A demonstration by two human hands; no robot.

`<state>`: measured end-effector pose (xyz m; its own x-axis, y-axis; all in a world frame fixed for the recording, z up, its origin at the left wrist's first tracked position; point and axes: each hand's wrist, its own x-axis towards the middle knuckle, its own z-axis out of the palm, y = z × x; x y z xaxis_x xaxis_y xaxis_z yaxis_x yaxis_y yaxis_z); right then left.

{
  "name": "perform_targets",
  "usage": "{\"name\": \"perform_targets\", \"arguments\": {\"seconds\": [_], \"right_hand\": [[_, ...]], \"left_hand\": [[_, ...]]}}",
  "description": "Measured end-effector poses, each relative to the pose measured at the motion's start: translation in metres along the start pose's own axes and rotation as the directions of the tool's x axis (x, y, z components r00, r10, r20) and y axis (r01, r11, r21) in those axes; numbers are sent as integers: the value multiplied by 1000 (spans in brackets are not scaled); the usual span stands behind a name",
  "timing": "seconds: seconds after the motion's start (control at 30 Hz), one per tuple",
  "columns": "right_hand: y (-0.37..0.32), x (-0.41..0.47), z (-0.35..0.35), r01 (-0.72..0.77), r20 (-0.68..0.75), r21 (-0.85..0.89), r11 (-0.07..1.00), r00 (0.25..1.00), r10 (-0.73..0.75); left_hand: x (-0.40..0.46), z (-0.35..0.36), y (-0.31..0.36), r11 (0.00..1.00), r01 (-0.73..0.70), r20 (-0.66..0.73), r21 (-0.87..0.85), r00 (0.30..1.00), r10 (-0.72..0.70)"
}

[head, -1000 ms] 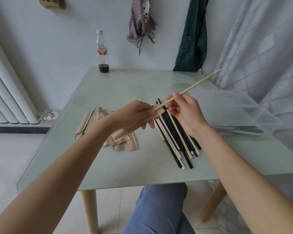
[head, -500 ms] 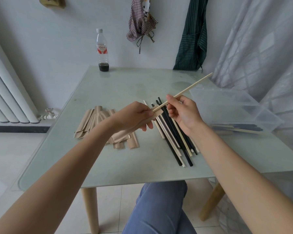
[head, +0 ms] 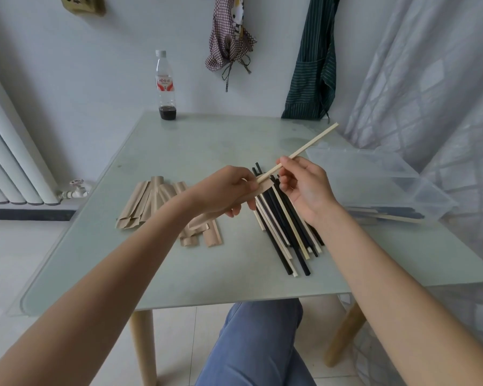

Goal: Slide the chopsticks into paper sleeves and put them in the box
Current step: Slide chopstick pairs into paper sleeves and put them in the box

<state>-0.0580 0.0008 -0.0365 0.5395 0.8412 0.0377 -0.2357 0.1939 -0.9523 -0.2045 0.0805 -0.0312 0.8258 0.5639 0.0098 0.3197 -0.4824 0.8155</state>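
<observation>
Chopsticks (head: 308, 147), pale wood and held as what looks like a pair, are going tip-first into a brown paper sleeve (head: 264, 187) above a glass table (head: 207, 151), and more of their length now lies inside the paper than a second ago, when the free end reached further toward the curtain. The right hand (head: 304, 185) pinches the wood just behind the sleeve's mouth, fingers curled close around it, and has closed toward the left hand (head: 229, 190), which grips the sleeve with fingers wrapped over it and thumb beneath. The sleeve's far end is hidden under that hand, so how deep the tips sit cannot be told. Roughly half of the wood is out in the open, pointing up and away to the right, which suggests the sliding step is under way but not finished.

Loose chopsticks (head: 287, 229), black and pale mixed, lie fanned on the table directly below the hands. Empty sleeves (head: 151, 204) lie in a heap to the left. A clear plastic box (head: 374, 179) stands at the right edge with a few sticks lying in it; whether those are sleeved cannot be made out. A bottle (head: 165, 87) stands at the far side.
</observation>
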Motion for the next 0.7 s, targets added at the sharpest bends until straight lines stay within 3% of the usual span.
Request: {"name": "perform_targets", "arguments": {"seconds": [0.13, 0.3, 0.7], "right_hand": [[6, -2, -1, -31, 55, -79, 996, 998, 35], [-2, -1, -7, 0, -45, -11, 1000, 999, -1], [8, -3, -2, -42, -74, -45, 998, 997, 38]], "left_hand": [[4, 4, 3, 1000, 8, -29, -26, 1000, -9], [4, 4, -3, 999, -10, -112, -51, 994, 4], [6, 9, 2, 1000, -31, -168, -8, 985, 29]]}}
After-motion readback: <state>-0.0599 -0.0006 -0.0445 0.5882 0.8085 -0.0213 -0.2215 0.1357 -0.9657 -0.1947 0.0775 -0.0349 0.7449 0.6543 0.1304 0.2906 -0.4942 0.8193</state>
